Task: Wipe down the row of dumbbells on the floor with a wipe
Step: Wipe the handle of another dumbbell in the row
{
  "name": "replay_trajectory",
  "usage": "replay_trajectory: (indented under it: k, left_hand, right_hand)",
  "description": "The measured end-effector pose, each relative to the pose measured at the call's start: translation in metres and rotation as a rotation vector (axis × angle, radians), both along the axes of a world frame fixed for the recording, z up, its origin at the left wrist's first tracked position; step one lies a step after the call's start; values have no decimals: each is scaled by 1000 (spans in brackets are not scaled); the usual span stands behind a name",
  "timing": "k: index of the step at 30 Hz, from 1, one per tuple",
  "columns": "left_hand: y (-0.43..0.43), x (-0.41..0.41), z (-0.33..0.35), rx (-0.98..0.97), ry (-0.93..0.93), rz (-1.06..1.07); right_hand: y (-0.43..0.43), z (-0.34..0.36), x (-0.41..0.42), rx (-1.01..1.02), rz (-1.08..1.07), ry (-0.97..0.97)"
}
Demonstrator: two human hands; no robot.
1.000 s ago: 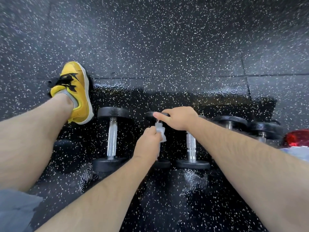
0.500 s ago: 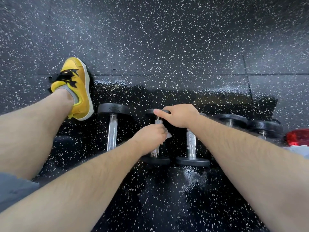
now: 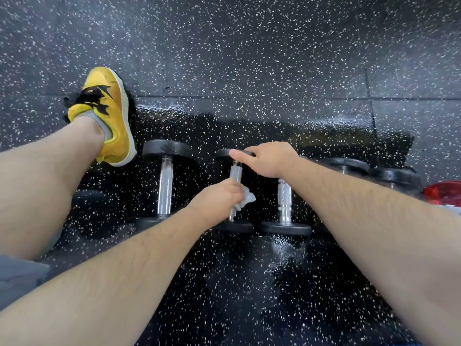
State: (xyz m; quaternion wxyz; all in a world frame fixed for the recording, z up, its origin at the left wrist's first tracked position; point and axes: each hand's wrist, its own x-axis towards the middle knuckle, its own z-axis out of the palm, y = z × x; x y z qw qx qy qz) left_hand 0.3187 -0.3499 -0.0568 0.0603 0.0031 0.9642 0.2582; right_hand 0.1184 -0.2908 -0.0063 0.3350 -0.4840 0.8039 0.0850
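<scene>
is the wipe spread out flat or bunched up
Bunched up: the wipe is crumpled in the left hand, with a white wad sticking out beside the dumbbell handle.

Yellow sneaker (image 3: 122,121) on the foot, black jagged markings and laces, pale sole; grey ankle sock (image 3: 106,132) peeking out, grey shorts (image 3: 17,278), bare hairy forearms (image 3: 374,233).

Well left of your left hand (image 3: 219,198) and a little beyond it, your yellow shoe (image 3: 112,116) with black marks rests on the floor (image 3: 249,58), a grey sock (image 3: 106,128) showing at its collar. The floor is black rubber with white flecks, glossy around and past both hands, with seams farther out. Far right of your right hand (image 3: 269,159), a red thing (image 3: 442,193) sits at the edge. Grey shorts (image 3: 17,275) show near you, lower left.
</scene>
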Motion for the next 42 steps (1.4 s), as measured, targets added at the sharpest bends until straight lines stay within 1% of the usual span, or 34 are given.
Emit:
replay_trajectory:
  k: [2, 3, 6, 7, 8, 9, 11, 12, 14, 16, 17, 19, 22, 23, 26, 28, 34, 39, 42]
  left_hand:
    - [-10, 1, 7, 64, 14, 8]
    - [-12, 1, 10, 98, 17, 47]
    - [-1, -2, 17, 184, 10, 327]
    - [6, -1, 20, 213, 11, 377]
    - [12, 0, 21, 242, 8, 364]
    - [14, 4, 22, 259, -10, 307]
    - [9, 11, 19, 201, -23, 229]
    - [3, 12, 16, 181, -15, 260]
    - [-1, 9, 16, 199, -13, 470]
    - [2, 4, 18, 322, -78, 746]
    - [5, 3, 19, 401, -131, 847]
    - [11, 3, 16, 511, -220, 951]
    - [19, 6, 19, 448, -306, 971]
    - [21, 4, 22, 478, -303, 994]
    - [17, -14, 30, 661, -218, 1112]
    - [14, -22, 29, 680, -211, 1152]
    - [12, -9, 22, 562, -382, 1104]
    - [16, -18, 26, 531, -327, 1129]
    - [24, -10, 32, 455, -347, 1048]
  right_hand:
    - [-1, 0, 0, -1, -4, -3]
    - [-1, 0, 0, -5, -5, -2]
    - [-2, -2, 1, -16, 13, 18]
    - [-2, -2, 1, -16, 13, 24]
    - [-1, -2, 1, -14, 15, 29]
    - [-2, -2, 1, -10, 18, 31]
    - [-2, -1, 1, 0, 20, 27]
    - [-2, -2, 1, -3, 18, 29]
    - [-2, -3, 1, -13, 12, 34]
    - [-2, -3, 1, -11, 8, 31]
    - [-1, -3, 1, -10, 8, 27]
    - [-2, -3, 1, -6, 8, 17]
    - [-2, -3, 0, 4, 15, 16]
    - [-2, -3, 0, 2, 17, 18]
    - [-1, -3, 0, -8, 12, 26]
    - [0, -4, 1, -16, 12, 26]
    - [-2, 0, 1, -9, 15, 18]
    - [0, 2, 1, -3, 8, 29]
    - [0, 0, 1, -12, 29, 28]
